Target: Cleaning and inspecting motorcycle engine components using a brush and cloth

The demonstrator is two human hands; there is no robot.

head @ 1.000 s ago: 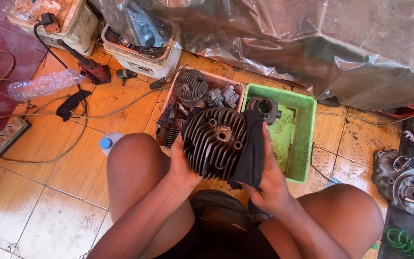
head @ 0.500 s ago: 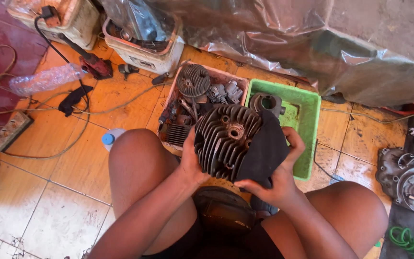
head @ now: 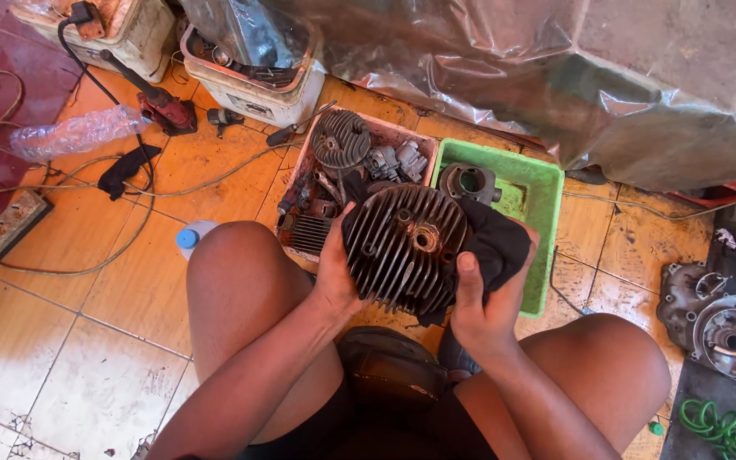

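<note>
Finned cylinder head held over the lap, black rag against it

Left hand [head: 336,274] grips the finned cylinder head [head: 404,247]; right hand [head: 480,308] clamps a black rag [head: 494,243] to its side. Fins look dark and grimy; green tray [head: 538,200] behind.

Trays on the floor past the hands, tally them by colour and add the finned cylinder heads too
Green trays: 1, the green tray
Pink trays: 1, the pink tray
Finned cylinder heads: 2, the held head between the left hand and right hand, and the small head in the pink tray
Total: 4
</note>
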